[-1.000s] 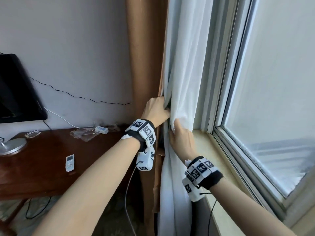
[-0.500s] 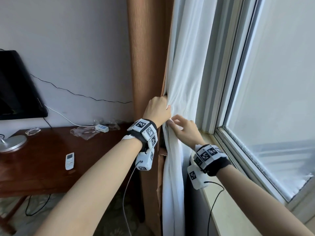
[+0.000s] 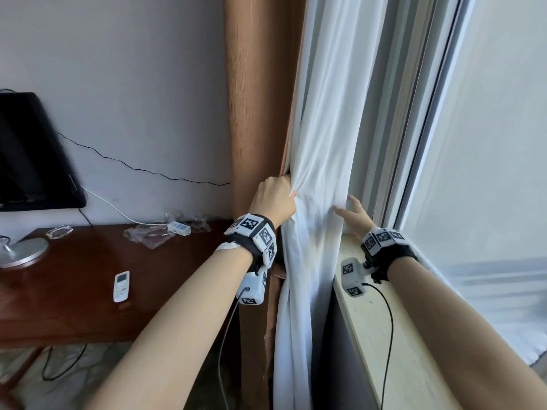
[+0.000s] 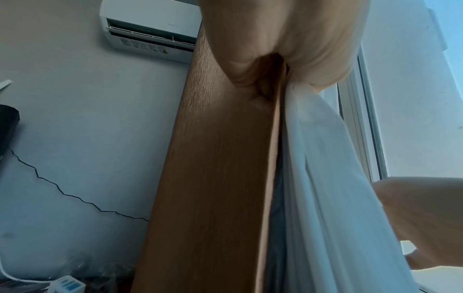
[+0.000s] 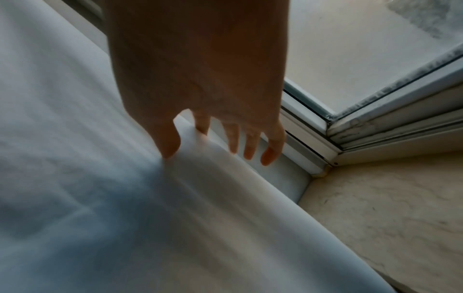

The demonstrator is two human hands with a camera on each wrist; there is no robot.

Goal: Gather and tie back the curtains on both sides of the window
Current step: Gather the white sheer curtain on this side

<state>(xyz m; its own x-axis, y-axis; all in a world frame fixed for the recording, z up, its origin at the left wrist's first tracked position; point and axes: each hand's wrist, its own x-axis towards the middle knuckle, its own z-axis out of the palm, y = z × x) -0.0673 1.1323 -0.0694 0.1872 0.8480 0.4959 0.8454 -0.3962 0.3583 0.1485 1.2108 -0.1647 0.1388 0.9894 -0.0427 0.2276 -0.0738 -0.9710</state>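
Observation:
A white curtain (image 3: 322, 161) hangs in folds between a brown wooden panel (image 3: 257, 99) and the window frame (image 3: 393, 143). My left hand (image 3: 273, 199) grips the curtain's left edge in a fist at about sill height; in the left wrist view the bunched white curtain (image 4: 325, 158) runs down from that left hand (image 4: 288, 49). My right hand (image 3: 353, 216) is at the curtain's right edge with fingers spread and straight. In the right wrist view the right hand (image 5: 218, 142) has its thumb on the front of the white curtain (image 5: 125, 198) and its fingers behind the edge.
A pale stone window sill (image 3: 393, 335) runs along the right under the glass (image 3: 488, 173). Left of the panel stands a dark wooden desk (image 3: 74, 291) with a white remote (image 3: 121, 286), plastic wrap, a lamp base and a black screen (image 3: 26, 155). An air conditioner (image 4: 148, 31) hangs high on the wall.
My right hand has let go of the curtain near my left hand and moved right to its window-side edge, fingers now spread. My left hand has kept its grip.

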